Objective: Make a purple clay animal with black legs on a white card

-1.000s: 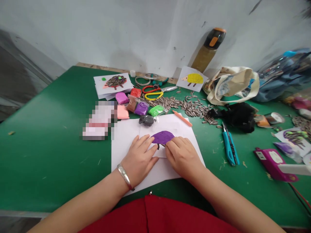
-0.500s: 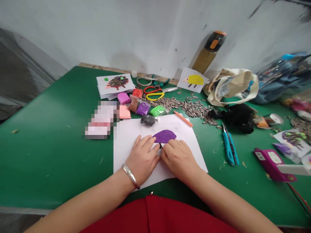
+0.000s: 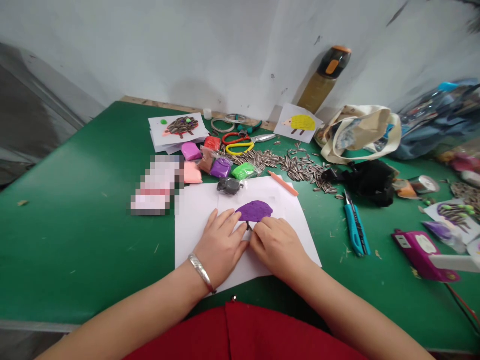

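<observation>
A flat purple clay shape (image 3: 255, 211), rounded along its top, lies on white paper (image 3: 191, 225). My left hand (image 3: 222, 239) rests on the paper with its fingers stretched out, fingertips at the shape's left end. A small black strip of clay (image 3: 248, 226) sticks down from the shape's lower edge, between my hands. My right hand (image 3: 275, 244) is closed, its curled fingers pressed together beside the black strip and below the purple shape. Whatever those fingers hold is hidden. A wrapped lump of black clay (image 3: 229, 186) sits on the paper just beyond.
Wrapped clay packs (image 3: 221, 167), scissors (image 3: 243, 145) and sunflower seeds (image 3: 300, 167) lie behind the paper. An orange clay tool (image 3: 284, 183) crosses its back right edge. To the right are a teal utility knife (image 3: 356, 227) and a magenta glue gun (image 3: 422, 255). A bottle (image 3: 324, 80) stands by the wall.
</observation>
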{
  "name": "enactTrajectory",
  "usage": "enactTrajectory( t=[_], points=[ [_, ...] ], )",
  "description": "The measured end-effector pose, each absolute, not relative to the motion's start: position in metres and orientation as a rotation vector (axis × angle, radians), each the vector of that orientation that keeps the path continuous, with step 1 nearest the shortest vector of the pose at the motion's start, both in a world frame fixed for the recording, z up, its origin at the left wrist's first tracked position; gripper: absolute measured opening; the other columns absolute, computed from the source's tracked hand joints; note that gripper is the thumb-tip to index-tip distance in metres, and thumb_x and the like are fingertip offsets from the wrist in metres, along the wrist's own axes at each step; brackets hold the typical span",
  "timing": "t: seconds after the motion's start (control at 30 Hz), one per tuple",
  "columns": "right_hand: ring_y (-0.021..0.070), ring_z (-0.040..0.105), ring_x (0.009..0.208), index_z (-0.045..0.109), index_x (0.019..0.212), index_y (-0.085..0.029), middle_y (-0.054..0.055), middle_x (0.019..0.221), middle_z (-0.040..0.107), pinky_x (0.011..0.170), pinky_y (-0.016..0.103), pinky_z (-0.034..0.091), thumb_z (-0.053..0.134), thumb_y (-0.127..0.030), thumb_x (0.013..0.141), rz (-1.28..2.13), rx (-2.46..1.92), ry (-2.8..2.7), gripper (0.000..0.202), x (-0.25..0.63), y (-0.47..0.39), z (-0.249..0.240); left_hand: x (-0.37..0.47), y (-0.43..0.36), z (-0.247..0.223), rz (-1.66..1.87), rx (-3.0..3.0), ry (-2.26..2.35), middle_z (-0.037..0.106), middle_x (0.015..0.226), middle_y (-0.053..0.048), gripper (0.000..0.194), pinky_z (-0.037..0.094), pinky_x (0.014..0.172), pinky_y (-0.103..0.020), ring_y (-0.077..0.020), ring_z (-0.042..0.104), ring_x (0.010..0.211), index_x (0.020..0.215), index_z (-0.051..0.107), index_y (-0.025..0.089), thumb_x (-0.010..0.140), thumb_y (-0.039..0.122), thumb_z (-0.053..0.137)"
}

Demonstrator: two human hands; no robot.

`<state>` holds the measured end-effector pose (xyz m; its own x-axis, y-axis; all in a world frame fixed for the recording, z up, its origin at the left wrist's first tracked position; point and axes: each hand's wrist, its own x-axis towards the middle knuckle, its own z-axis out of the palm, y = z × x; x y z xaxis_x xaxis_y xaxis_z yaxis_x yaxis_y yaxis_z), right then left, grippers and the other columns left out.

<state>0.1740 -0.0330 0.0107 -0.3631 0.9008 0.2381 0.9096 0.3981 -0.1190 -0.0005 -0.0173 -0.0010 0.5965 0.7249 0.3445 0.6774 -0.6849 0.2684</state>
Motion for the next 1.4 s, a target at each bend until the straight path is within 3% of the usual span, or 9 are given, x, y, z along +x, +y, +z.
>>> enactTrajectory(
  t=[0.8, 1.4],
  points=[
    [0.0137, 0.044, 0.061, 0.052, 0.062, -0.018, 0.001, 0.063, 0.053, 0.062, 0.03, 0.027, 0.047, -0.016, 0.086, 0.126, -1.646, -2.325, 0.024, 0.1806, -0.0287, 0.0149, -0.0018, -0.0173, 0.0, 0.658, 2.69, 1.181, 0.062, 0.124, -0.016, 0.03, 0.036, 0.104, -0.059, -0.0318, 0.051, 0.12, 0.115, 0.063, 0.013, 0.091, 0.026, 0.053],
    [0.0145, 0.044, 0.061, 0.054, 0.062, -0.018, 0.002, 0.063, 0.054, 0.063, 0.032, 0.025, 0.048, -0.017, 0.085, 0.013, -1.629, -2.382, 0.024, 0.1733, -0.0289, 0.0119, -0.0009, -0.0171, -0.0002, 0.649, 2.71, 1.182, 0.062, 0.124, -0.017, 0.028, 0.036, 0.103, -0.061, -0.0337, 0.051, 0.12, 0.111, 0.066, 0.012, 0.09, 0.024, 0.052]
  ],
)
